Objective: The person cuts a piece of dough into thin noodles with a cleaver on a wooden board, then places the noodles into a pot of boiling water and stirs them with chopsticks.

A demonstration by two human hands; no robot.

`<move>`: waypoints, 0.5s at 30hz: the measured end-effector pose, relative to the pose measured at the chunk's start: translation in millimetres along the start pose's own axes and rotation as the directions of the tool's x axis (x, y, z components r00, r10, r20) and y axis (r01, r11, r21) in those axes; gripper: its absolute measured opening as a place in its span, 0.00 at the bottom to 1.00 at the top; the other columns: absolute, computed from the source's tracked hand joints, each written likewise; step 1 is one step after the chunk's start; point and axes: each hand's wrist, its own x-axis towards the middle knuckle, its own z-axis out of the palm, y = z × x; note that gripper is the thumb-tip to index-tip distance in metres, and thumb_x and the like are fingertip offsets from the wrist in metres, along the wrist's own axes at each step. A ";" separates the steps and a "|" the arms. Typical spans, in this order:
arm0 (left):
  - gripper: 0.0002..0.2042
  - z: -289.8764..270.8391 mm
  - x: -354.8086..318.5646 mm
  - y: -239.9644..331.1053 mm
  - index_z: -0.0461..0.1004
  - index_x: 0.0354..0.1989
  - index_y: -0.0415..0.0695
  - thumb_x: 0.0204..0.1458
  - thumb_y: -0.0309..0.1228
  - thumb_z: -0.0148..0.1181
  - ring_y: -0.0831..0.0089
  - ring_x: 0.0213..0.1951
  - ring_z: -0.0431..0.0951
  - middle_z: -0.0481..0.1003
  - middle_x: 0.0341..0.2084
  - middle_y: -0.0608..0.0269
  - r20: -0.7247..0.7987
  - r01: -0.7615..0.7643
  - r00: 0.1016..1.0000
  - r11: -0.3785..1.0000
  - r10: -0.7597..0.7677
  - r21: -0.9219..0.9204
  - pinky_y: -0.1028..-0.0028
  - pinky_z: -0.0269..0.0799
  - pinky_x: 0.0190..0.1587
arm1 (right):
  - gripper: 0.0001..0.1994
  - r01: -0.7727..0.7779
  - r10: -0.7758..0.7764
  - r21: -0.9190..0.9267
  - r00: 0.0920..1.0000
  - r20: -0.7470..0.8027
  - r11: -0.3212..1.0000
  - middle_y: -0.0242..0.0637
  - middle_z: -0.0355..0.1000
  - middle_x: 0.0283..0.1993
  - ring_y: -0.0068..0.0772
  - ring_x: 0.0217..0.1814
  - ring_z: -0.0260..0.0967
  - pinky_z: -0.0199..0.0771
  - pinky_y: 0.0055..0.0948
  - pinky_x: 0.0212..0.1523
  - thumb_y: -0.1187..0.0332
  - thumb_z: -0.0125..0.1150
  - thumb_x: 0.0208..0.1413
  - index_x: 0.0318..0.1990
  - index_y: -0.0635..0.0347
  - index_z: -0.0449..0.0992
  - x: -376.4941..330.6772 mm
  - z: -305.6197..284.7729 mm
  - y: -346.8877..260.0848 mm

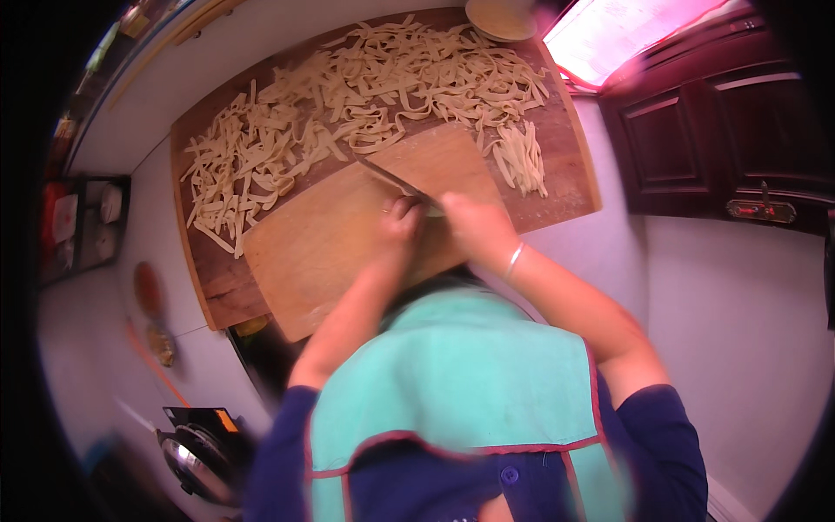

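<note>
Knife (387, 177): long thin blade, grey, lying slanted from upper left down to the hands; its handle is hidden where the two hands meet.
Left hand (400, 222): fingers curled down at the near end of the blade, touching it; whether it grips the knife cannot be told.
Right hand (474, 228): closed over the handle end of the knife, knuckles up, a thin bangle (514, 259) on the wrist.
Small board (348, 230): pale wood, tilted, bare on top, lying on the larger board; the blade rests across its upper edge.
Large board (222, 283): darker brown wood, set on the white surface (565, 239).
Noodles (365, 100): pale cream flat strips, cut wide and uneven, dusted and tangled in a loose spread across the far half of the large board; one neater bunch of straight strips (522, 157) lies just right of the small board.
Bowl (500, 17): round, pale, at the far edge of the large board, partly cut off.
Apron (470, 383): teal with red trim, over dark blue sleeves.
Pot (196, 461): shiny metal, low on the left, well apart from the boards.
</note>
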 end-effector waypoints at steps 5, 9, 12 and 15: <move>0.08 0.9 -1.5 -5.5 0.75 0.32 0.45 0.41 0.22 0.61 0.61 0.38 0.73 0.73 0.34 0.61 -0.031 -0.036 0.999 0.999 0.036 -0.015 0.66 0.72 0.40 | 0.03 0.012 -0.014 -0.047 0.999 -0.035 0.999 0.49 0.68 0.30 0.56 0.29 0.67 0.68 0.45 0.27 0.75 0.44 0.53 0.34 0.61 0.61 1.8 -7.1 5.2; 0.09 3.0 -7.7 -5.9 0.75 0.33 0.45 0.41 0.22 0.60 0.60 0.40 0.73 0.73 0.35 0.61 -0.051 0.024 0.998 0.999 -0.026 -0.042 0.66 0.72 0.40 | 0.03 0.057 -0.056 -0.025 0.998 0.022 0.998 0.49 0.68 0.29 0.55 0.29 0.67 0.68 0.45 0.28 0.75 0.45 0.53 0.34 0.61 0.62 -26.5 -25.8 -3.2; 0.09 0.0 -3.4 -0.5 0.75 0.34 0.45 0.42 0.21 0.60 0.60 0.41 0.73 0.73 0.35 0.61 -0.027 0.032 0.999 0.999 -0.033 -0.044 0.66 0.72 0.41 | 0.03 0.038 -0.039 0.034 0.999 0.013 0.999 0.50 0.68 0.29 0.56 0.29 0.67 0.69 0.45 0.29 0.73 0.43 0.54 0.35 0.61 0.62 -19.2 -10.3 -3.3; 0.09 -0.3 -1.9 1.2 0.75 0.33 0.45 0.42 0.21 0.60 0.60 0.41 0.73 0.73 0.35 0.61 -0.016 0.011 1.000 0.999 -0.012 -0.044 0.66 0.72 0.41 | 0.05 -0.043 0.041 0.025 0.997 0.069 0.999 0.51 0.68 0.30 0.57 0.31 0.67 0.69 0.46 0.32 0.70 0.40 0.57 0.35 0.61 0.62 7.5 3.5 7.2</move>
